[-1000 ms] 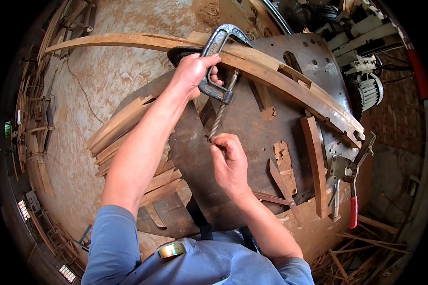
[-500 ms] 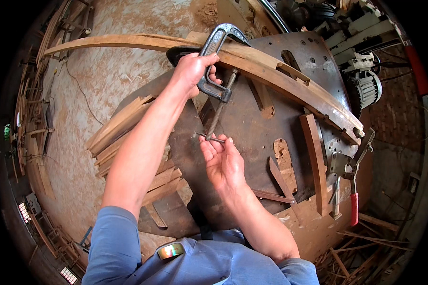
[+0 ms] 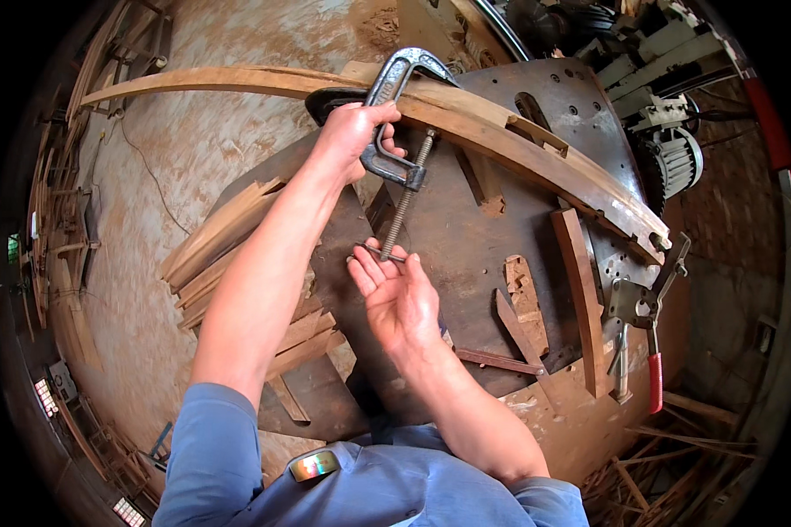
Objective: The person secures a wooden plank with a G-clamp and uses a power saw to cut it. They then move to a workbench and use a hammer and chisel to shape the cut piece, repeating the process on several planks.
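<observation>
A grey metal C-clamp [image 3: 399,81] sits over a long curved wooden piece [image 3: 536,149] that arches across a dark metal table [image 3: 466,255]. My left hand [image 3: 353,133] grips the clamp's frame near its lower jaw. The clamp's threaded screw [image 3: 406,200] runs down toward me and ends in a thin sliding handle bar [image 3: 380,255]. My right hand [image 3: 397,297] holds that bar with its fingertips, palm turned up, fingers spread around it.
A toggle clamp with a red handle [image 3: 655,386] stands at the table's right edge. Short wood strips [image 3: 576,290] and offcuts lie on the table. Stacked wooden slats [image 3: 228,246] lie to the left on a dusty floor. A grey electric motor [image 3: 677,162] sits at the upper right.
My right hand has rotated around the screw's handle bar, from a closed pinch to a palm-up hold. My left hand has stayed on the clamp frame.
</observation>
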Available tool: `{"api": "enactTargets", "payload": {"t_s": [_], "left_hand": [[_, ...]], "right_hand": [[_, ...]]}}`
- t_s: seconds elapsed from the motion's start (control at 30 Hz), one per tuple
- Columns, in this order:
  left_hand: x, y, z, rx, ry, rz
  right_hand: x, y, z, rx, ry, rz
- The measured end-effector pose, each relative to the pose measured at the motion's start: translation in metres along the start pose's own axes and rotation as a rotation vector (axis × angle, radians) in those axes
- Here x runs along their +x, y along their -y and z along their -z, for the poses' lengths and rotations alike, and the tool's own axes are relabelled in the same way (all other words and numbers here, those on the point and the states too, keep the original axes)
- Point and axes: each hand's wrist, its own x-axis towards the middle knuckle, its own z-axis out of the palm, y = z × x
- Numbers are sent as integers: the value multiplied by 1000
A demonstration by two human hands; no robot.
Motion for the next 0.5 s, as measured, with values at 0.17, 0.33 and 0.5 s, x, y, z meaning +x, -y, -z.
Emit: {"api": "enactTargets", "payload": {"t_s": [0.17, 0.33, 0.5], "left_hand": [[5, 1, 3, -15, 15, -1], [6, 1, 5, 2, 23, 32], [5, 2, 5, -37, 29, -1]], "right_hand": [[5, -7, 0, -24, 8, 38], [11, -5, 2, 7, -47, -5], [8, -4, 1, -136, -57, -103]]}}
